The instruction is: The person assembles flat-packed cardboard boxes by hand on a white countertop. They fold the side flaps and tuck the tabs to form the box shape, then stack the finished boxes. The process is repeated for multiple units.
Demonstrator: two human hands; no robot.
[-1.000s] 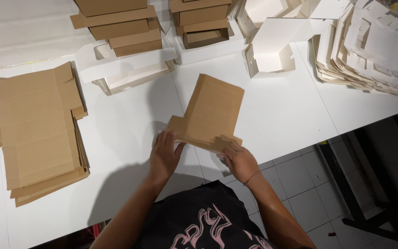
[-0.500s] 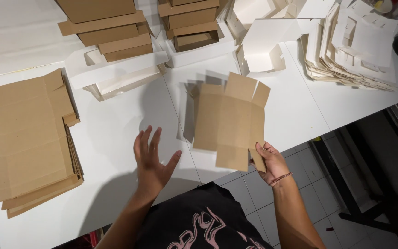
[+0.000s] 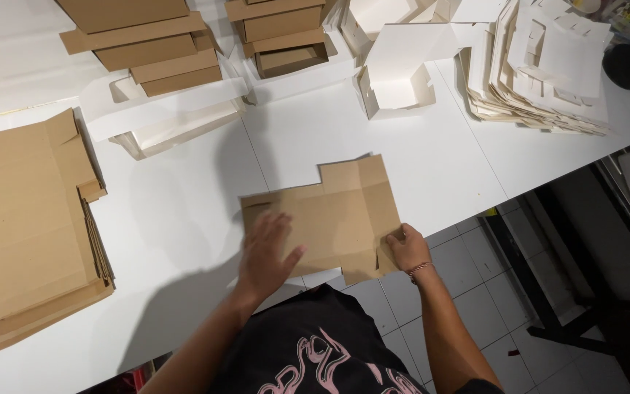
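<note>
A flat brown die-cut cardboard box blank (image 3: 329, 215) lies at the near edge of the white bench (image 3: 184, 211), the left hand (image 3: 265, 252) pressing open-palmed on it while the right hand (image 3: 405, 246) pinches its corner flap, apparently flattening it for folding.

A flat brown cardboard blank (image 3: 329, 215) is laid on the white table (image 3: 184, 211) near its front edge. It is pressed down by the left hand (image 3: 265, 252), spread flat on its left part, and its right lower flap is gripped by the right hand (image 3: 406, 248). A stack of brown blanks (image 3: 27, 226) is seen at the left, folded brown boxes (image 3: 147, 44) at the back, and white cut sheets (image 3: 541, 66) are piled at the right.
</note>
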